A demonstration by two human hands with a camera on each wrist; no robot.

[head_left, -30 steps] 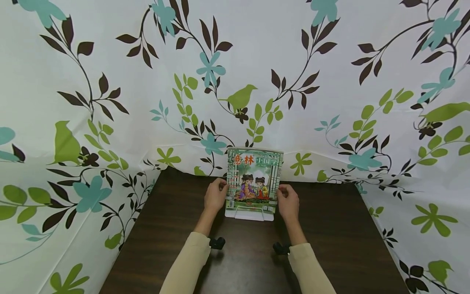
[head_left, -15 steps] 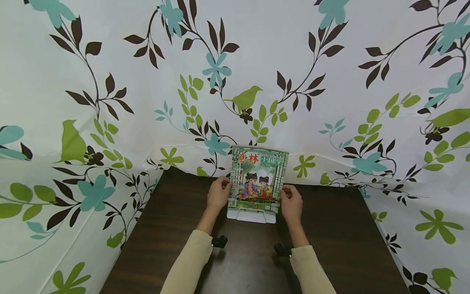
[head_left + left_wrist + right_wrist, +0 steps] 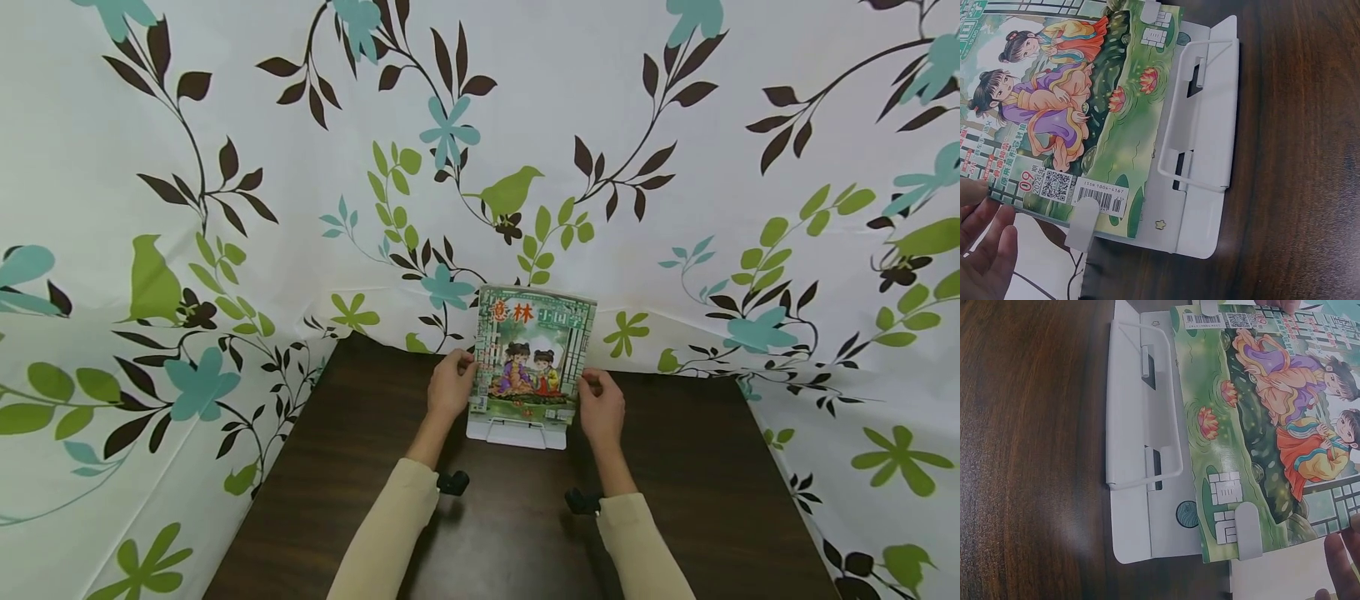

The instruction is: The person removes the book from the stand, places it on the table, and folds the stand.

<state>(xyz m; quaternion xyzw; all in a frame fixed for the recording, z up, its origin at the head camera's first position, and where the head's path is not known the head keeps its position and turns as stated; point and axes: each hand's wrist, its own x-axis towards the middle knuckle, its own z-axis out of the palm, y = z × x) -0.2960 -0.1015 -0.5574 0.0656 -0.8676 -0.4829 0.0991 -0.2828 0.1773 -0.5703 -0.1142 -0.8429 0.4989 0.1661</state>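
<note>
A green magazine [image 3: 534, 358] with two cartoon figures on its cover leans upright on a white metal book stand [image 3: 516, 434]. My left hand [image 3: 452, 385] pinches the magazine's left edge, its thumb showing at the cover in the left wrist view. On the opposite edge, my right hand [image 3: 602, 406] holds the magazine; its grip is partly cut off in the right wrist view. White tabs of the stand, one a side clip [image 3: 1084, 224], overlap the lower cover. Between the magazine's bottom edge and the wire bar [image 3: 1147, 403] at the front, the bare stand plate shows.
The stand is on a dark brown wooden table [image 3: 510, 533]. Behind and around it hangs a white cloth [image 3: 247, 100] printed with leaves, flowers and birds. Each forearm has a black wrist camera [image 3: 453, 482] near the sleeve cuff.
The magazine has risen a little relative to the stand, with both hands still at its side edges. The whole head view has shifted slightly.
</note>
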